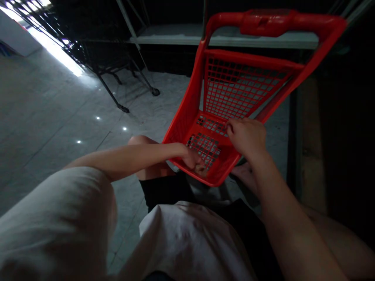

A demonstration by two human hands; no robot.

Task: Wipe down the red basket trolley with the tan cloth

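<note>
A red plastic shopping cart (202, 121) with lattice panels stands tilted in view between my knees. My left hand (191, 157) reaches over its near left rim into the basket, fingers curled down near the bottom. At those fingertips is a small tan, crumpled-looking thing (201, 169), too dim and blurred to name. My right hand (247, 134) is closed over the basket's right side rim; its fingertips are partly hidden. The cart's thick red handle (268, 22) rises at the far end, away from both hands.
Dark metal racks with a caster (155, 91) stand at the back left. A pale shelf (172, 39) runs behind the cart. Grey tile floor (58, 117) extends to the left. A dark upright edge (294, 156) lies close on the right.
</note>
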